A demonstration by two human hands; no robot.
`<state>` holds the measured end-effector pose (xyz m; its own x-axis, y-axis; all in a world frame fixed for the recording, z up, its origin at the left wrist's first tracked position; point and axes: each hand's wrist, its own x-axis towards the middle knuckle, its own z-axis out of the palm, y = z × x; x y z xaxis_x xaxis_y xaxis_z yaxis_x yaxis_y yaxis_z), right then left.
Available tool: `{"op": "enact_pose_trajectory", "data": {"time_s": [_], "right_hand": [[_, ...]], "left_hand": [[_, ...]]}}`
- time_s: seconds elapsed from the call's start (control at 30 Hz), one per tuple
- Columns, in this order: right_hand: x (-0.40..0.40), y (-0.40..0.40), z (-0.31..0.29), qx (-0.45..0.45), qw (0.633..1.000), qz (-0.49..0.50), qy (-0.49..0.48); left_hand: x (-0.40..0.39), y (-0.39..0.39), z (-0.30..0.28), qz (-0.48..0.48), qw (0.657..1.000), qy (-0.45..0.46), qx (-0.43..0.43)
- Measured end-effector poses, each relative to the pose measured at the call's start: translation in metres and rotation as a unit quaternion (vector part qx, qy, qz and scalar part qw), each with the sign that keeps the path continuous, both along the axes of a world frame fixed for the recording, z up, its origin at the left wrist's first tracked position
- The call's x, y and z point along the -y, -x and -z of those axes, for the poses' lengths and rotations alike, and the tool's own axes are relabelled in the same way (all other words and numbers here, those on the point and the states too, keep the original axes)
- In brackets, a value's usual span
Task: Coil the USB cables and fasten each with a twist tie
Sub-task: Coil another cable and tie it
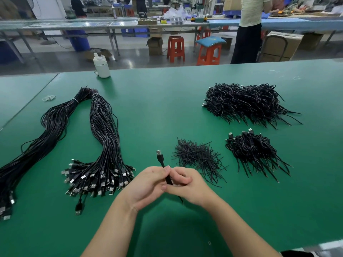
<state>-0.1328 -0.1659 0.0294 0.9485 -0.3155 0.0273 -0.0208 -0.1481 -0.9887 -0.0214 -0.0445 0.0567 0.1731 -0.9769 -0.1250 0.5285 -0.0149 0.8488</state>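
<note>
Both my hands meet over the green table [167, 112] near its front edge and grip one black coiled USB cable [168, 179]. Its USB plug [159, 154] sticks up above my fingers, and a thin black end hangs below them. My left hand [146, 186] holds the coil from the left, my right hand [187, 184] from the right, fingers curled round it. A loose heap of black twist ties [198, 158] lies just right of my hands. Whether a tie is on the coil is hidden by my fingers.
A long bundle of uncoiled USB cables [100, 145] lies at left, plugs fanned toward me. Tied coils sit in a small pile [254, 151] and a large pile [246, 102] at right. A white bottle [101, 66] stands at the far edge. Stools, benches and people lie beyond.
</note>
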Motion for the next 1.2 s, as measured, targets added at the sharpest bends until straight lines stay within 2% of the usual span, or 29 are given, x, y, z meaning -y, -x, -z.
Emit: {"op": "enact_pose_trajectory", "data": {"time_s": [0.17,0.43,0.67,0.87,1.03,1.13,1.2], "right_hand": [[-0.006,0.002,0.014,-0.001,0.999,0.007,-0.038],[-0.005,0.007,0.031,-0.059,0.997,0.038,0.039],[0.002,0.013,0.040,-0.097,0.995,0.018,-0.026],[-0.004,0.014,0.038,-0.109,0.990,0.022,0.084],[-0.004,0.013,0.036,-0.135,0.988,-0.010,0.081],[-0.001,0.014,0.032,-0.150,0.981,-0.016,0.119],[-0.002,0.013,0.029,-0.157,0.969,-0.024,0.191]], "left_hand": [[-0.004,0.000,0.009,-0.001,1.000,-0.024,0.019],[0.001,0.007,0.023,-0.069,0.993,-0.091,-0.031],[0.000,0.013,0.028,-0.049,0.994,-0.094,-0.010],[-0.002,0.011,0.038,-0.062,0.993,-0.088,-0.039],[-0.005,0.007,0.036,-0.047,0.992,-0.098,-0.065],[-0.006,0.002,0.032,-0.041,0.989,-0.139,-0.025],[-0.003,0.003,0.033,-0.078,0.980,-0.182,0.015]]}}
